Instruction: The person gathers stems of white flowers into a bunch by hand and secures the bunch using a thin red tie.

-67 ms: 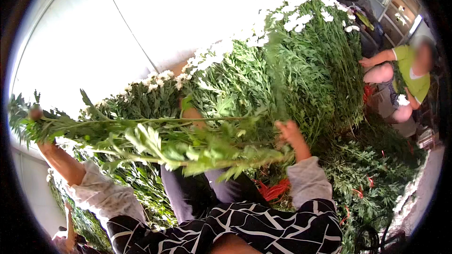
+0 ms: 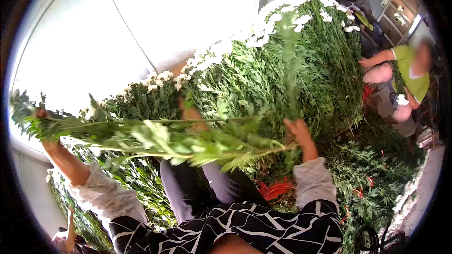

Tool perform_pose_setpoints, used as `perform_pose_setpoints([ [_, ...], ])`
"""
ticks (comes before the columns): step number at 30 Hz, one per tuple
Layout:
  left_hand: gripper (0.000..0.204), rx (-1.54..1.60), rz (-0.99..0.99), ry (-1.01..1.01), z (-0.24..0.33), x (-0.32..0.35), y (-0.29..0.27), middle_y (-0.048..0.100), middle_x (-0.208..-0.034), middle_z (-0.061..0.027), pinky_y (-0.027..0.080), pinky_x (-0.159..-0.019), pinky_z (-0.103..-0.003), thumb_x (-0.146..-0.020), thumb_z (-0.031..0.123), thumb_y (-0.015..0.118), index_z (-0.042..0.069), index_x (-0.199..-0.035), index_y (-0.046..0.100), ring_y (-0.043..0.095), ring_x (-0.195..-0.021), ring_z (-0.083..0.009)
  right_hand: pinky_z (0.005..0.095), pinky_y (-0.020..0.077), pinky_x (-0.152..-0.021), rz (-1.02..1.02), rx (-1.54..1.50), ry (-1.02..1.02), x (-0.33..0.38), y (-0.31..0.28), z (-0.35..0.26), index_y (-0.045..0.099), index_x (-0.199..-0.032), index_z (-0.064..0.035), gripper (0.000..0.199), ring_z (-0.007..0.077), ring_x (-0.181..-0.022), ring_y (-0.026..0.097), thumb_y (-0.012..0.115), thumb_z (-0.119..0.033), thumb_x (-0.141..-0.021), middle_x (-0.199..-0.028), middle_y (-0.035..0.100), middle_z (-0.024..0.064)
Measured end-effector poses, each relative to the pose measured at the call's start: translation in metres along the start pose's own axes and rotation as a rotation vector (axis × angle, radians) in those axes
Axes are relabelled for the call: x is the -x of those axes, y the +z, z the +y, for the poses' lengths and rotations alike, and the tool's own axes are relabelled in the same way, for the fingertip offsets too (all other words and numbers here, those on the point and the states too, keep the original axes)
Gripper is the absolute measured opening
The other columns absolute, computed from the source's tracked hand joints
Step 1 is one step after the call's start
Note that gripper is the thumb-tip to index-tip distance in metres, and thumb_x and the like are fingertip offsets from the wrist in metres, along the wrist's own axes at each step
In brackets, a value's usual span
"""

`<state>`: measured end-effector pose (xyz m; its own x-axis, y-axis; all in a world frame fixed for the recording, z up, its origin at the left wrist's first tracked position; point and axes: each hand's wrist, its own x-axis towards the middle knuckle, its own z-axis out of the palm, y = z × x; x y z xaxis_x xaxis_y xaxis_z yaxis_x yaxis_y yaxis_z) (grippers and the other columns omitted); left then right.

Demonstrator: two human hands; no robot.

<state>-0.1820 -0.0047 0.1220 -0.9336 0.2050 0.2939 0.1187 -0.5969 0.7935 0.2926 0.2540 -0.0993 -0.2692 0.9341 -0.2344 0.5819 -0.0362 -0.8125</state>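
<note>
Stretched sideways across the lap: a long bundle of green leafy flower stems point(image 2: 155, 136), gripped at both ends. Left hand point(image 2: 40, 113) far out at the left edge, wrapped around the bushy leafy end of the bundle, fingers mostly buried in foliage, so exact grip hard to tell. Right hand point(image 2: 297, 129) closed around the thin cut ends of the stems, near the middle right. Both forearms in pale grey rolled sleeves point(image 2: 310, 178); black top with white line pattern point(image 2: 254, 228) at the lower edge, dark trousers point(image 2: 197, 188) beneath the bundle. Behind, a tall heap of cut green stems topped with small white blooms point(image 2: 282, 66), sloping from upper right down to left against a bright white wall point(image 2: 141, 28). Orange-red ties point(image 2: 275, 189) lying just beside the right knee. At far right, another person in a yellow-green shirt point(image 2: 409, 73), crouched beside the heap, arm reaching into the greenery.
</note>
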Motion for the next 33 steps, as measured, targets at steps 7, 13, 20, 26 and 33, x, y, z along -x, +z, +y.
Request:
perform_pose_setpoints([
  [7,0.02,-0.394,-0.222,-0.341,-0.113,0.064,0.006,0.053,-0.069,-0.0051,0.042,-0.053,-0.027,-0.078,0.026,0.05,0.006,-0.081,0.052,0.049,-0.058,-0.0151,0.0213,0.03,-0.038,0.268,0.042,-0.05,0.022,-0.122,-0.031,0.049,-0.079,-0.0033,0.04,0.0073,-0.039,0.035,0.038,-0.041,-0.081,-0.054,0.042,0.0002],
  [13,0.02,0.0,0.052,-0.798,-0.215,0.137,0.047,0.056,-0.068,-0.0109,0.045,-0.048,-0.032,-0.076,0.018,0.053,0.001,-0.086,0.051,0.053,-0.054,-0.0193,0.0355,0.0368,-0.052,0.174,0.347,-0.084,-0.037,-0.079,0.007,0.051,-0.079,0.0021,0.041,0.0223,-0.056,0.046,0.036,-0.036,-0.083,-0.062,0.048,0.0118],
  [20,0.014,-0.007,0.153,-0.858,-0.28,0.141,0.048,0.056,-0.067,-0.0107,0.045,-0.045,-0.031,-0.076,0.009,0.05,-0.001,-0.085,0.05,0.055,-0.055,-0.0196,0.0425,0.0403,-0.066,0.249,0.44,-0.099,-0.164,0.126,0.074,0.046,-0.1,0.0048,0.044,0.0336,-0.074,0.051,0.035,-0.035,-0.083,-0.084,0.053,0.0204],
  [26,0.02,-0.067,0.14,-0.926,-0.293,0.131,0.037,0.056,-0.071,-0.0129,0.045,-0.053,-0.033,-0.079,0.014,0.044,-0.002,-0.09,0.049,0.055,-0.061,-0.0224,0.0434,0.0345,-0.082,-0.163,0.704,0.207,-0.225,0.203,0.082,0.031,-0.119,-0.0042,0.054,0.0293,-0.104,0.038,0.044,-0.037,-0.078,-0.117,0.036,0.0154],
  [33,0.014,-0.044,0.114,-0.985,-0.302,0.121,0.025,0.056,-0.076,-0.0123,0.045,-0.057,-0.032,-0.078,0.008,0.047,0.001,-0.09,0.047,0.055,-0.063,-0.0213,0.0412,0.0407,-0.075,-0.021,0.6,0.331,-0.275,0.251,0.076,0.04,-0.109,-0.0019,0.042,0.027,-0.101,0.041,0.05,-0.028,-0.078,-0.112,0.039,0.0167],
])
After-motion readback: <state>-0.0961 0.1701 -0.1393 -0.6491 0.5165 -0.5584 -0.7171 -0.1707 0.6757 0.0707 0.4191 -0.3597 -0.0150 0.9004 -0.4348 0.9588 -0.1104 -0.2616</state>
